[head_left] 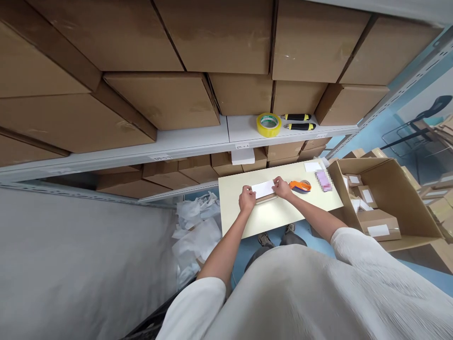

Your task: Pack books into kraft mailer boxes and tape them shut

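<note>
Here, the left hand [247, 199], its fingers curled in, pinches the left end of a white rectangular paper label [263, 189], while the right hand [282, 188], likewise nearly closed, has its fingertips on the right end. The label lies over a small flat brown cardboard box [268, 200] on a pale cream rectangular table [258, 222]; whether it is stuck down, I cannot tell. Just right of the right hand sits an orange tape dispenser [300, 186], with a white paper slip [313, 167] at the table's far right.
</note>
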Action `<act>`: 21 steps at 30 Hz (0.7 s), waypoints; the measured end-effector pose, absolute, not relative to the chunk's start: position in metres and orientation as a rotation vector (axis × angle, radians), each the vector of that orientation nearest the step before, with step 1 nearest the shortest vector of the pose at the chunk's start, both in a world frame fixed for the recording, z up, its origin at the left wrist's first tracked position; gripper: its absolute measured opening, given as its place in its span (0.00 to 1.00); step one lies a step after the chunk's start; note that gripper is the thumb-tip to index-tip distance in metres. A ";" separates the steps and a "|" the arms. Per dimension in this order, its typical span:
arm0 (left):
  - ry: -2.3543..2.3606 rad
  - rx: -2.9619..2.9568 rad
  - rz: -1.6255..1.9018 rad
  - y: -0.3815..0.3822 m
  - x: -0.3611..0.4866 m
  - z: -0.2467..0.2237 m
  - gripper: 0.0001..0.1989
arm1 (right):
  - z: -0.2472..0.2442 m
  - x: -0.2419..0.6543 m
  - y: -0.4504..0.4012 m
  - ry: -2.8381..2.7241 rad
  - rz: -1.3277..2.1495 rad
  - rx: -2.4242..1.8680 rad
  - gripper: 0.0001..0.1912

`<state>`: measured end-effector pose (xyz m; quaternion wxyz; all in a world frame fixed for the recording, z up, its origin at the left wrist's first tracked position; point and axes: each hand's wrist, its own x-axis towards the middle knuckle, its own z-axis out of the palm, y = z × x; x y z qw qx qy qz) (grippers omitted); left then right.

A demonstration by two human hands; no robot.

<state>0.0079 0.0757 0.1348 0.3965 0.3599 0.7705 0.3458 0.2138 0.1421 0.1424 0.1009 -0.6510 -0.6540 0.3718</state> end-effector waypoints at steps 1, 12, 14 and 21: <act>1.971 0.951 0.831 0.076 0.008 0.134 0.16 | 0.141 0.213 0.142 -1.951 1.086 -1.922 0.12; 2.063 1.379 0.444 0.077 0.007 0.123 0.13 | 0.138 0.209 0.142 -2.187 0.997 -1.957 0.11; 2.066 1.438 0.427 0.076 0.007 0.122 0.12 | 0.138 0.208 0.142 -2.237 0.966 -1.975 0.11; 2.047 1.595 0.315 0.074 0.008 0.121 0.13 | 0.138 0.204 0.139 -2.365 0.873 -1.998 0.13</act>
